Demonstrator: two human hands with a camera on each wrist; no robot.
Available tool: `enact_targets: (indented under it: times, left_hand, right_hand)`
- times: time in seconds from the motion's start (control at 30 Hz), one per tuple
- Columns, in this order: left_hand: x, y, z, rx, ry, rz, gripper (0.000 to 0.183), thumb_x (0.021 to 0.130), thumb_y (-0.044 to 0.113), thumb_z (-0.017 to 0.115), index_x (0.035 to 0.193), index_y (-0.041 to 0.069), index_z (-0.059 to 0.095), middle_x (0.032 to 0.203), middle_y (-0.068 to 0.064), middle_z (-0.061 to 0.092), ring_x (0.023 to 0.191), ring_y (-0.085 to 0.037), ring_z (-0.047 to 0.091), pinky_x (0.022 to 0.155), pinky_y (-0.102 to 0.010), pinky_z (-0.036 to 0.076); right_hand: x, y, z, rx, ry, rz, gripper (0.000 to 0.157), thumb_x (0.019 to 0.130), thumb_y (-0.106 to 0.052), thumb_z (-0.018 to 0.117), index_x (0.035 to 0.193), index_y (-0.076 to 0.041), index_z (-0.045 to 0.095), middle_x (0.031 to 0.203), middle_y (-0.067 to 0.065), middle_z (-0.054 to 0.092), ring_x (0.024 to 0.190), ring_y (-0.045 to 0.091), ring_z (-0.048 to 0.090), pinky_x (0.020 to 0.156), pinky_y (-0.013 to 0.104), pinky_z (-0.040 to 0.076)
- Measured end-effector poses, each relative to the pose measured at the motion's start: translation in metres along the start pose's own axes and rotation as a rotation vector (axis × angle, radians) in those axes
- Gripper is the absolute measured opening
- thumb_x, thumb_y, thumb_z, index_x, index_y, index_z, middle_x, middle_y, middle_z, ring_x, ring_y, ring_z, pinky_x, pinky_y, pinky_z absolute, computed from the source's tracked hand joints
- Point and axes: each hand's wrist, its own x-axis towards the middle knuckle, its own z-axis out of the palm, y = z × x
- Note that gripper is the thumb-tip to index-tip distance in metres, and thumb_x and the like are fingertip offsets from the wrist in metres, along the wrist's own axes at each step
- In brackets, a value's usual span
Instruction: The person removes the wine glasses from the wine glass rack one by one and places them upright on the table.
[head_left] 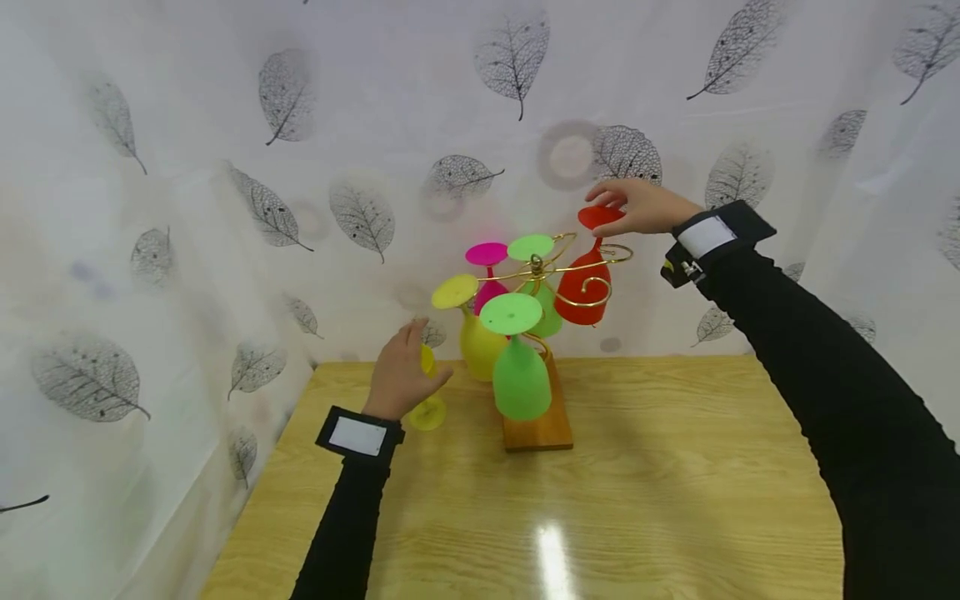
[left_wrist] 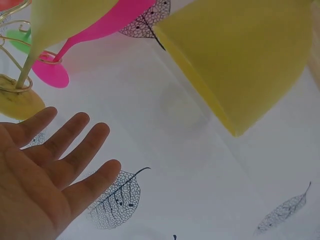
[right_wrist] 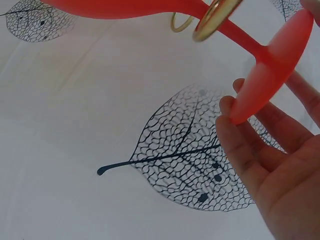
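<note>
My right hand [head_left: 651, 208] pinches the foot of a red wine glass [head_left: 582, 293], which hangs upside down among the gold wire loops of a glass rack [head_left: 536, 268]. In the right wrist view a gold loop [right_wrist: 212, 22] surrounds its stem, and the fingertips are on the rim of the foot. My left hand [head_left: 402, 377] has its fingers spread and holds nothing. Beside it a yellow wine glass [head_left: 427, 415] stands upright on the table, partly hidden behind the hand; its bowl [left_wrist: 240, 60] shows large in the left wrist view.
From the rack also hang another yellow glass [head_left: 482, 343], a pink glass [head_left: 487, 252] and two green glasses, one in front [head_left: 521, 383] and one behind [head_left: 531, 247]. The rack's wooden base [head_left: 538, 432] rests on the table [head_left: 675, 483]. A leaf-print curtain [head_left: 420, 100] hangs behind.
</note>
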Motion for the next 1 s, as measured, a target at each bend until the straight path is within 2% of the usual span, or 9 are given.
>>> enact_targets:
  times: [0.23, 0.43, 0.57, 0.6, 0.7, 0.8, 0.87, 0.93, 1.0]
  left_hand:
    - [-0.012, 0.008, 0.010, 0.012, 0.020, 0.027, 0.084, 0.073, 0.040, 0.073, 0.137, -0.002, 0.039, 0.132, -0.023, 0.051, 0.116, -0.037, 0.054, 0.099, -0.046, 0.046]
    - [-0.034, 0.013, 0.016, 0.038, 0.036, 0.068, 0.083, 0.071, 0.038, 0.076, 0.136, -0.001, 0.041, 0.128, -0.022, 0.053, 0.113, -0.035, 0.055, 0.097, -0.045, 0.048]
    - [-0.052, 0.016, 0.024, 0.032, 0.017, 0.069, 0.084, 0.071, 0.039, 0.076, 0.136, 0.001, 0.041, 0.128, -0.021, 0.053, 0.111, -0.034, 0.057, 0.095, -0.045, 0.049]
    - [-0.056, 0.017, 0.025, 0.029, 0.012, 0.070, 0.084, 0.071, 0.039, 0.076, 0.136, 0.001, 0.042, 0.128, -0.020, 0.053, 0.111, -0.035, 0.057, 0.095, -0.046, 0.049]
    - [-0.062, 0.019, 0.029, 0.025, 0.023, 0.092, 0.085, 0.069, 0.038, 0.078, 0.136, 0.001, 0.042, 0.127, -0.020, 0.054, 0.111, -0.035, 0.057, 0.094, -0.046, 0.049]
    - [-0.061, 0.026, 0.024, 0.030, 0.076, 0.140, 0.089, 0.067, 0.038, 0.080, 0.137, 0.001, 0.039, 0.128, -0.020, 0.052, 0.112, -0.034, 0.056, 0.094, -0.046, 0.049]
    - [-0.057, 0.033, 0.016, 0.002, 0.133, 0.179, 0.090, 0.068, 0.037, 0.079, 0.139, 0.002, 0.035, 0.131, -0.019, 0.050, 0.116, -0.034, 0.054, 0.098, -0.046, 0.047]
    - [-0.052, 0.044, 0.006, -0.037, 0.201, 0.217, 0.093, 0.069, 0.036, 0.078, 0.142, 0.002, 0.032, 0.135, -0.020, 0.047, 0.121, -0.034, 0.050, 0.101, -0.046, 0.045]
    - [-0.047, 0.056, -0.005, -0.095, 0.270, 0.250, 0.094, 0.069, 0.035, 0.078, 0.144, 0.002, 0.030, 0.138, -0.020, 0.045, 0.125, -0.033, 0.048, 0.103, -0.046, 0.043]
  right_hand:
    - [-0.024, 0.024, -0.003, 0.001, 0.050, 0.095, 0.061, 0.086, -0.027, 0.067, 0.135, -0.001, 0.042, 0.132, 0.030, 0.048, 0.121, 0.045, 0.045, 0.096, 0.058, 0.044]
    - [-0.075, 0.042, 0.004, 0.038, 0.118, 0.163, 0.061, 0.086, -0.028, 0.067, 0.137, -0.003, 0.042, 0.132, 0.030, 0.048, 0.118, 0.047, 0.047, 0.089, 0.060, 0.048]
    - [-0.114, 0.058, 0.026, 0.114, 0.149, 0.249, 0.062, 0.089, -0.033, 0.063, 0.140, -0.008, 0.040, 0.134, 0.030, 0.046, 0.116, 0.046, 0.049, 0.087, 0.059, 0.048]
    - [-0.124, 0.063, 0.033, 0.144, 0.159, 0.272, 0.061, 0.090, -0.034, 0.062, 0.141, -0.009, 0.039, 0.134, 0.029, 0.046, 0.114, 0.043, 0.051, 0.086, 0.057, 0.050]
    - [-0.152, 0.082, 0.058, 0.245, 0.199, 0.306, 0.060, 0.093, -0.034, 0.056, 0.145, -0.011, 0.035, 0.132, 0.028, 0.049, 0.102, 0.019, 0.060, 0.080, 0.049, 0.051]
    - [-0.179, 0.101, 0.083, 0.376, 0.242, 0.304, 0.057, 0.096, -0.029, 0.051, 0.148, -0.016, 0.031, 0.118, 0.006, 0.061, 0.088, -0.004, 0.057, 0.077, 0.031, 0.052]
    - [-0.197, 0.111, 0.097, 0.525, 0.265, 0.276, 0.054, 0.098, -0.024, 0.047, 0.149, -0.018, 0.029, 0.108, -0.008, 0.063, 0.083, -0.009, 0.058, 0.074, 0.022, 0.053]
    - [-0.212, 0.117, 0.109, 0.765, 0.298, 0.232, 0.048, 0.100, -0.020, 0.044, 0.146, -0.024, 0.033, 0.100, -0.018, 0.063, 0.084, -0.004, 0.063, 0.073, 0.015, 0.054]
    - [-0.224, 0.120, 0.119, 1.077, 0.327, 0.131, 0.043, 0.101, -0.014, 0.038, 0.143, -0.023, 0.037, 0.104, -0.012, 0.065, 0.089, 0.004, 0.067, 0.076, 0.018, 0.055]
